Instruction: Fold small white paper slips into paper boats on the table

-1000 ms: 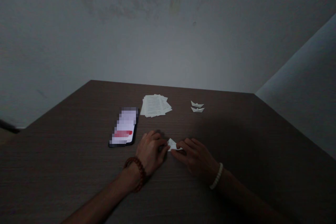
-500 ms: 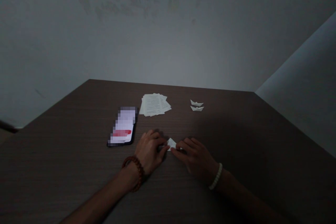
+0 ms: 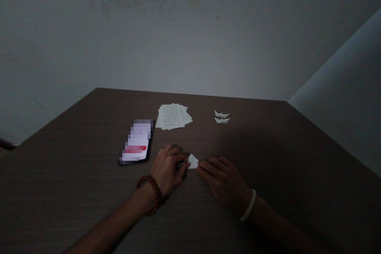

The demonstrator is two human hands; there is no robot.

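Observation:
Between my hands, low over the table, is a small folded piece of white paper with a pointed top and faint print. My left hand, a brown beaded bracelet at its wrist, pinches the paper's left side between thumb and fingers. On the opposite side, my right hand, with a pale bracelet, has its fingertips closed at the right edge. The fingers hide both ends of the paper. Two small folded paper boats sit farther back, one behind the other.
A loose stack of printed paper sheets lies beyond my left hand. To the left of that hand is a phone with a lit, blurred screen. The dark wooden table ends at a grey wall.
My right thumb has shifted from the paper's lower front to its right edge, so more of the paper shows. The whole view has shifted slightly. My left hand keeps its pinch.

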